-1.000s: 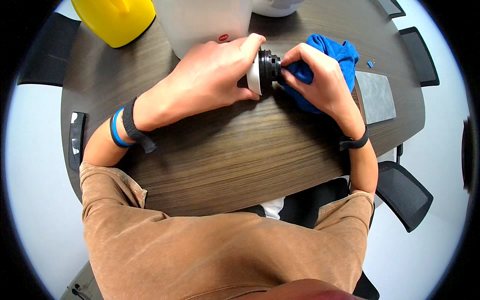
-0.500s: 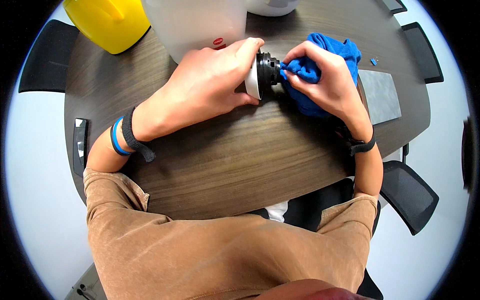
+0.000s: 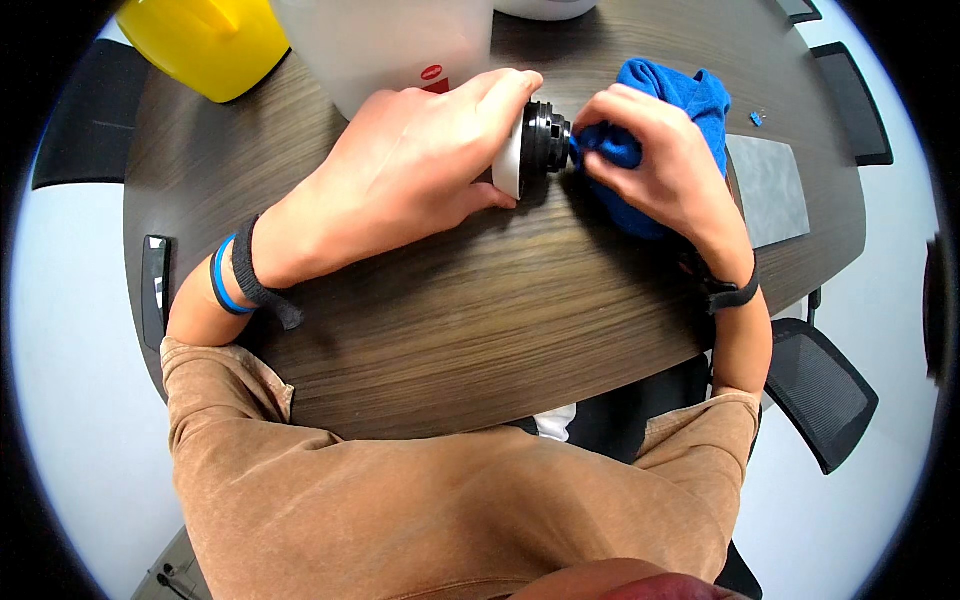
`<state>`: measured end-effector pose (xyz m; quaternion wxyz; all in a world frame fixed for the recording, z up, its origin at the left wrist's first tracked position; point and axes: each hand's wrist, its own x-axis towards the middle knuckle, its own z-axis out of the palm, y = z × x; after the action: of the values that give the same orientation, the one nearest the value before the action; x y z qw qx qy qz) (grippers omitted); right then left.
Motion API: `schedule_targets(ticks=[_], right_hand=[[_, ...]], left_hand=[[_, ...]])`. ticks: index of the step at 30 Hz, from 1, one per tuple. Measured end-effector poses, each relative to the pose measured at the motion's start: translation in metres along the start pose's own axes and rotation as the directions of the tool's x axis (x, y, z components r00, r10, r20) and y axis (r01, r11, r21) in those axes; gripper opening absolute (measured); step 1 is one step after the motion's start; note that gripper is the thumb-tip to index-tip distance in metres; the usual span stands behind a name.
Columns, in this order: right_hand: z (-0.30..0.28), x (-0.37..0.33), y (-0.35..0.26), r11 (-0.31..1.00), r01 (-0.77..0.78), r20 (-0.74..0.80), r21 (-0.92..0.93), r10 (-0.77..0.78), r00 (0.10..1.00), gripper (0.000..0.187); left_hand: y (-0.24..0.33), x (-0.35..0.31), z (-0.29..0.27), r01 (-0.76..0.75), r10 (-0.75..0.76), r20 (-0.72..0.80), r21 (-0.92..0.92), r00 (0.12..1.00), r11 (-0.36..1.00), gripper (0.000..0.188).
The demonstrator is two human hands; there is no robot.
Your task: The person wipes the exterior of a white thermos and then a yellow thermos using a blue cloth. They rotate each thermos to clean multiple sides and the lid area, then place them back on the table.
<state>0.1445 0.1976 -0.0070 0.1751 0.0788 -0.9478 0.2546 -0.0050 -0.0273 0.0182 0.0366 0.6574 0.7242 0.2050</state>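
Over the table, my left hand (image 3: 415, 155) is closed round the white rim of a round lid (image 3: 548, 138), a black threaded stopper that points right. Thumb and fingers clasp the rim from both sides. A bunched blue cloth (image 3: 708, 100) is pinched in my right hand (image 3: 665, 150), a twisted corner of it poking out between thumb and fingers. That corner is beside the stopper's black end; whether they touch I cannot tell. The rest of the cloth hangs behind and under the right hand, partly hidden by it.
A big whitish container (image 3: 385, 40) stands just beyond my left hand, with a yellow vessel (image 3: 215, 45) to its left. Another white vessel (image 3: 548, 8) is cut off at the top. Right lie a grey flat sheet (image 3: 770, 190) and blue scraps (image 3: 756, 120); left, a black flat object (image 3: 155, 290).
The right hand and cloth corner have shifted slightly right, from against the stopper's end to beside it. The left hand keeps its hold, with the lid turned slightly.
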Motion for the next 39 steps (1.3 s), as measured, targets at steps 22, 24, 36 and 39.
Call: schedule_targets(ticks=[22,24,36,39], right_hand=[[-0.017,0.007,-0.017,0.978,0.003,-0.043,0.207,0.006,0.999,0.02],[-0.013,0.01,-0.012,0.973,0.119,-0.046,0.2,-0.112,0.993,0.02],[-0.018,0.009,-0.021,0.968,0.248,-0.021,0.041,-0.247,0.969,0.028],[-0.014,0.008,-0.018,0.981,0.192,-0.048,0.034,-0.191,0.981,0.034]], left_hand=[[-0.002,-0.004,0.007,-0.031,0.034,-0.073,0.045,0.997,0.999,0.089],[0.0,-0.004,0.006,-0.04,0.044,-0.084,0.057,0.995,0.998,0.089],[0.003,-0.006,0.006,-0.035,0.037,-0.09,0.027,0.995,0.999,0.088],[-0.001,-0.004,0.007,-0.057,0.058,-0.077,0.013,0.995,0.998,0.087]])
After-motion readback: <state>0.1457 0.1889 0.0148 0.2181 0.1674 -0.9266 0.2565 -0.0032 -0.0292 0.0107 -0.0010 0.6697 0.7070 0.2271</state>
